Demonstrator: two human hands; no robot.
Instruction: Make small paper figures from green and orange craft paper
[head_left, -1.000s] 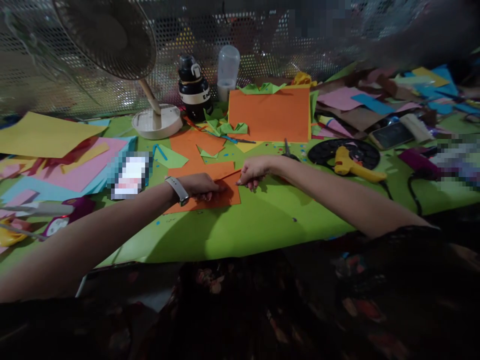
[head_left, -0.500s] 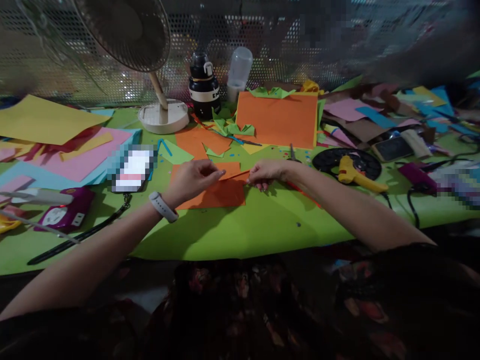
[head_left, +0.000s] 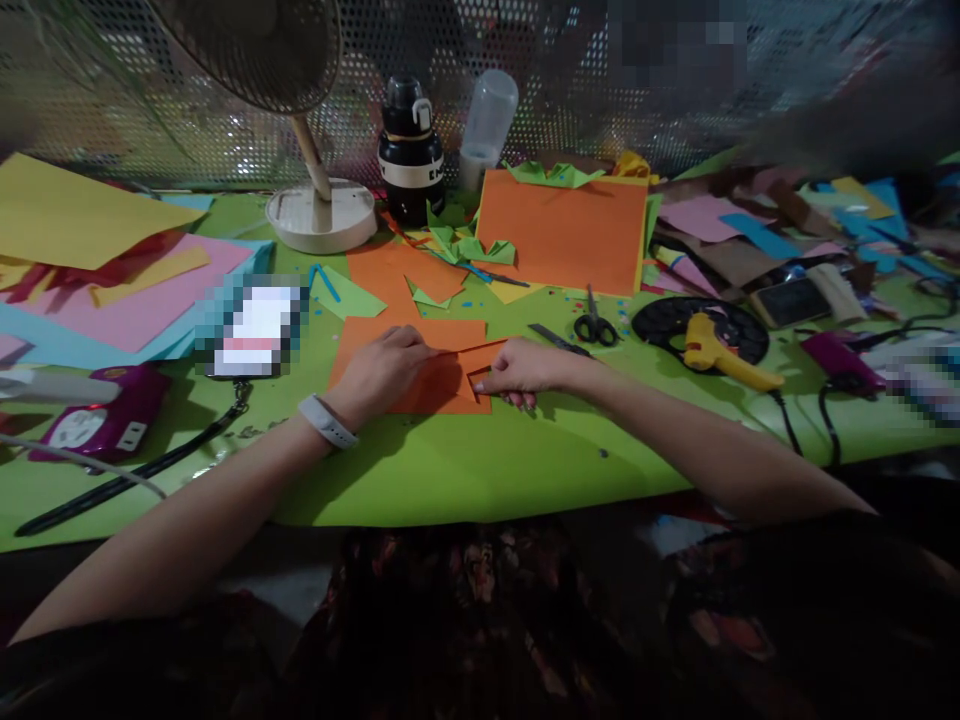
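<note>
A narrow folded orange paper piece (head_left: 466,362) is stretched between my hands, above an orange sheet (head_left: 450,331) lying on the green table. My left hand (head_left: 390,367), with a pale band on its wrist, pinches the piece's left end. Its right end is gripped between thumb and fingers of my right hand (head_left: 519,372). Right of and behind my right hand, black scissors (head_left: 595,322) rest near a dark blade-like tool (head_left: 559,338).
A phone (head_left: 259,330) and purple power block (head_left: 105,412) are at the left. Behind stand a fan (head_left: 321,215) and black bottle (head_left: 411,175). A yellow glue gun (head_left: 724,358) rests on a black round tray (head_left: 652,325); paper scraps surround them.
The view has shifted slightly. My right hand has turned, with its thumb now lower on the orange piece; my left fingers have closed on the other end. The scissors are more visible.
</note>
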